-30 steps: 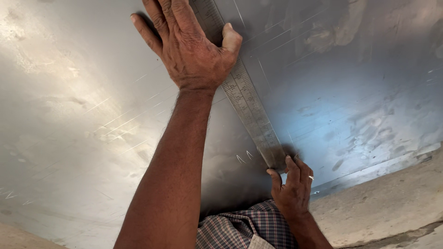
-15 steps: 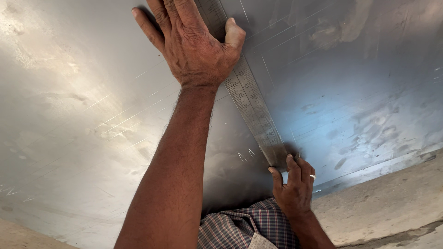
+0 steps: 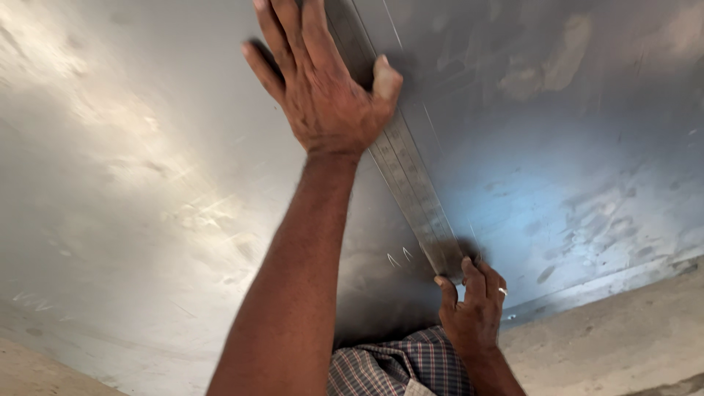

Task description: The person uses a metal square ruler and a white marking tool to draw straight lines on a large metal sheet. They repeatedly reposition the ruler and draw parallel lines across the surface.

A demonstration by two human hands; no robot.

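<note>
One long steel ruler (image 3: 414, 187) is pressed flat against a large grey metal sheet (image 3: 147, 183). Its far part is held down by the left hand (image 3: 323, 88), spread open with palm and fingers flat, the thumb laid over the ruler's edge. Its near end is pinched by the fingertips of the right hand (image 3: 473, 308), on which one ring (image 3: 502, 291) is worn. Two small scratched ticks (image 3: 400, 257) are seen on the sheet just beside the ruler's near end. The sheet is smudged and scuffed, with a bright glare at the left. A pale concrete floor (image 3: 616, 330) is seen beyond its lower edge. A checked garment (image 3: 400, 367) is visible at the bottom, partly hidden by the left forearm.
</note>
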